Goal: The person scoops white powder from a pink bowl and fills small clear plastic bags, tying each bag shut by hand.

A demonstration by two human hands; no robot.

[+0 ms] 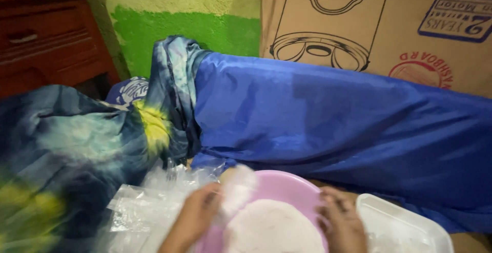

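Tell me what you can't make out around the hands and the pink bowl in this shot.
Head view:
- Left hand: motion-blurred; the whitish thing at its fingertips can't be identified.
- Pink bowl: near side cut off by the bottom edge.
- Right hand: wrist out of frame; grip unclear.
- White tray: contents too faint, corner cut off.

two hands (pixel 197 214) (pixel 341 222), one pink bowl (pixel 287 186), one white tray (pixel 400 222)

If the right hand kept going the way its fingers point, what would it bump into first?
The right hand rests at the pink bowl's rim, fingers pointing up and away. Going straight on, it would probably meet the blue cloth first, though depth is hard to judge here and the picture is blurred.
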